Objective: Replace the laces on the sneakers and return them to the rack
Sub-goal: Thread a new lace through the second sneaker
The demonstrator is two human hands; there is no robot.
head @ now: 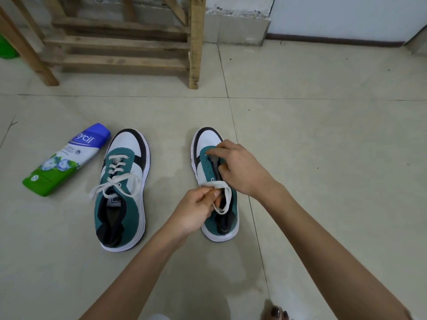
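Two teal, white and black sneakers stand on the tiled floor, toes pointing away from me. The left sneaker (123, 188) is laced with a white lace tied in a bow. The right sneaker (209, 167) shows bare eyelets along its teal upper. My left hand (196, 207) pinches a white lace (225, 197) that loops over the right sneaker's opening. My right hand (240, 165) rests on that sneaker's upper, fingers curled at the eyelets and tongue; whether it pinches anything is hidden. The wooden rack (120, 42) stands beyond the shoes against the wall.
A blue-capped, green-and-white powder bottle (67, 158) lies on the floor left of the left sneaker. A green object (7, 48) peeks in at the far left edge. Toes with dark nails (277, 312) show at the bottom. A white wall step (238, 24) stands right of the rack.
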